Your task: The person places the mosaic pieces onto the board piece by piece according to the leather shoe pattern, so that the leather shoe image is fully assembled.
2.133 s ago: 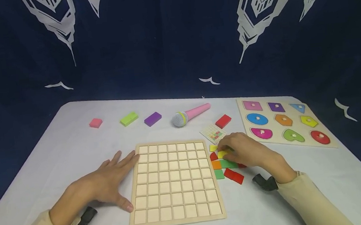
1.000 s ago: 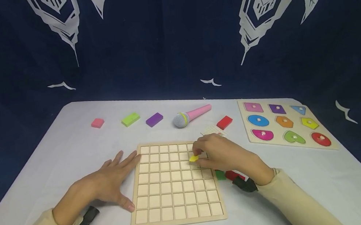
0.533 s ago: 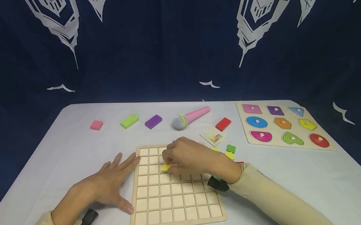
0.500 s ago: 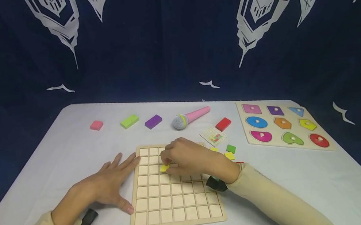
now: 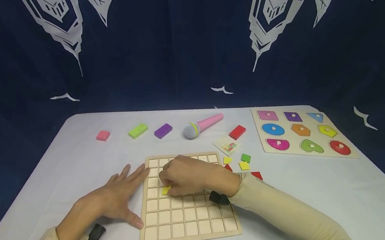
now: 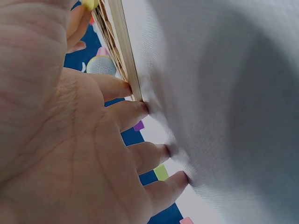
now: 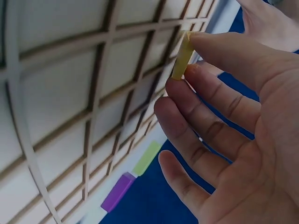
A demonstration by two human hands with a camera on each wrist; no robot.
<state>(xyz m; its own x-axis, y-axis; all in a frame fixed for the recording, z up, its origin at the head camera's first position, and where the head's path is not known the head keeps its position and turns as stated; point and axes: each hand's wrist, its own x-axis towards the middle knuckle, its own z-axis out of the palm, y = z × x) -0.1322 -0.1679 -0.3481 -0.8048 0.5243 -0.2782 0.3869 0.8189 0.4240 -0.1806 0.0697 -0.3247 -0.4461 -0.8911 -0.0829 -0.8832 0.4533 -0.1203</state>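
Note:
A wooden grid board with square cells lies in the middle of the white table. My right hand is over its upper left part, pinching a thin yellow tile between thumb and fingers. In the right wrist view the tile stands on edge close over the cells, with the other fingers loosely bent. My left hand rests spread on the table, thumb and index fingertip at the board's left edge. The left wrist view shows its fingertips touching the cloth. The right forearm covers part of the board's right side.
Right of the board lie yellow tiles, a green tile and red pieces, partly behind my sleeve. Beyond are a pattern card, a red block, a toy microphone, a purple block and a shape puzzle.
My right hand has carried the yellow tile from the loose pieces leftward across the board, and most recently a little farther left and nearer. The left hand has stayed at the board's edge.

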